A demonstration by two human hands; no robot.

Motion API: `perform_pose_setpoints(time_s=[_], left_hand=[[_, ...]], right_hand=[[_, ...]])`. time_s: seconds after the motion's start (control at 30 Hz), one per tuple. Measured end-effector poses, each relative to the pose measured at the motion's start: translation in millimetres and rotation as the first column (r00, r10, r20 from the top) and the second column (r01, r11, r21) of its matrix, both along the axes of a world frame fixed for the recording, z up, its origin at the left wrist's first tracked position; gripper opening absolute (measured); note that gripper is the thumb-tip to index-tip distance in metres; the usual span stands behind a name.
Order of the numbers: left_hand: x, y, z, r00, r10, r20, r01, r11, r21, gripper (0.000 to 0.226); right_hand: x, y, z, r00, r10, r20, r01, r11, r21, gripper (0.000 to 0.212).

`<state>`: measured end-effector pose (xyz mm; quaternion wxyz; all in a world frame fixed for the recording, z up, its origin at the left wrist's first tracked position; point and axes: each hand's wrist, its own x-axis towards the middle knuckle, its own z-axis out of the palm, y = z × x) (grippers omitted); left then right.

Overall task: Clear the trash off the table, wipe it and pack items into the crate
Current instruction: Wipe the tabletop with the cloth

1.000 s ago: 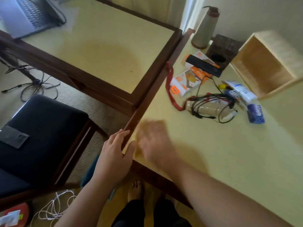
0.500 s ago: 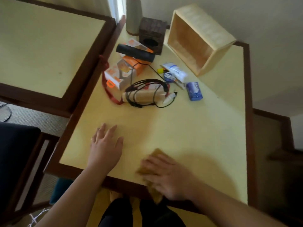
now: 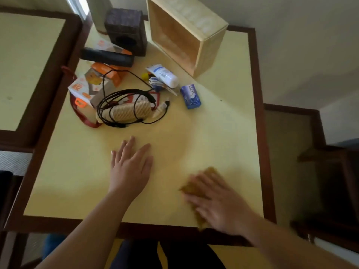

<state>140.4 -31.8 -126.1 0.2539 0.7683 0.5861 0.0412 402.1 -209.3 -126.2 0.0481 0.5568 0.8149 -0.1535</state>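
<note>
My right hand [image 3: 215, 202] presses flat, fingers spread, on a brown cloth [image 3: 208, 171] near the front right of the yellow table [image 3: 223, 133]; the hand is blurred. Flat on the table's front middle lies my left hand [image 3: 130, 167], holding nothing. A wooden crate [image 3: 186, 33] lies on its side at the back. Between crate and hands sit a stack of paper cups [image 3: 128, 111] wrapped in a black cable [image 3: 124, 94], orange-and-white boxes [image 3: 91, 86], a white tube [image 3: 163, 74] and a blue packet [image 3: 191, 96].
A dark woven box [image 3: 126, 30] and a grey bottle [image 3: 99, 14] stand at the back left. A black bar-shaped object [image 3: 106, 58] lies on the boxes. A second table [image 3: 25, 61] adjoins on the left. A red strap [image 3: 81, 115] trails by the left edge.
My right hand has slid the cloth from the front left corner across to the front right. The left hand came off the table edge and lies flat on the top.
</note>
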Motion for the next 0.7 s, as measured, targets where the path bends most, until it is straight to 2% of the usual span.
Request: perform_pose_setpoints(time_s=[0.07,0.1,0.13,0.2,0.23,0.27,0.3,0.33,0.37,0.4,0.43,0.47,0.53,0.6,0.7], left_hand=[[6,5,-5,1.000,-0.022,-0.014,0.022,1.000,0.022,0.052],[8,7,-8,1.000,-0.021,-0.022,0.021,0.999,0.032,0.053],[11,10,-9,0.999,-0.020,-0.029,0.021,0.999,0.039,0.055],[18,13,-12,0.999,-0.003,-0.044,0.006,0.998,0.060,0.057],[21,15,-13,0.999,0.013,-0.052,-0.010,0.998,0.068,0.058],[23,16,-14,0.998,0.029,-0.060,-0.024,0.997,0.073,0.059],[25,17,-15,0.997,0.042,-0.067,-0.036,0.996,0.079,0.060],[26,18,-17,0.996,0.053,-0.070,-0.047,0.995,0.089,0.061],[27,18,-19,0.996,0.060,-0.064,-0.054,0.993,0.101,0.062],[28,18,-20,0.997,0.064,-0.053,-0.058,0.992,0.110,0.062],[29,18,-21,0.997,0.067,-0.040,-0.062,0.991,0.115,0.062],[29,19,-22,0.997,0.069,-0.028,-0.066,0.991,0.118,0.062],[28,20,-22,0.997,0.069,-0.032,-0.065,0.991,0.115,0.061],[29,21,-22,0.996,0.066,-0.055,-0.059,0.993,0.106,0.061],[30,25,-24,0.996,0.068,-0.057,-0.062,0.993,0.095,0.064]], right_hand=[[72,4,-2,0.978,-0.177,0.114,0.176,0.984,0.018,0.062],[98,20,-3,0.937,-0.321,0.135,0.322,0.947,0.018,0.059],[114,45,-3,0.866,-0.478,0.146,0.481,0.877,0.017,0.056],[109,102,-7,0.656,-0.748,0.096,0.750,0.661,0.023,0.058],[92,126,-10,0.556,-0.827,0.090,0.828,0.560,0.031,0.060],[68,143,-13,0.506,-0.859,0.084,0.861,0.509,0.022,0.062],[40,145,-17,0.552,-0.829,0.084,0.830,0.557,0.038,0.064],[8,134,-21,0.685,-0.724,0.079,0.723,0.689,0.041,0.063],[-20,109,-19,0.846,-0.528,0.075,0.529,0.849,0.020,0.062],[-38,75,-13,0.949,-0.309,0.061,0.311,0.950,-0.024,0.061],[-40,43,-5,0.986,-0.160,0.045,0.163,0.985,-0.058,0.061],[-27,19,1,0.996,-0.081,0.032,0.083,0.992,-0.090,0.062],[25,3,7,0.990,-0.107,0.087,0.118,0.984,-0.130,0.064],[80,26,6,0.940,-0.293,0.173,0.318,0.937,-0.145,0.066],[136,121,0,0.809,-0.562,0.171,0.581,0.808,-0.095,0.061]])
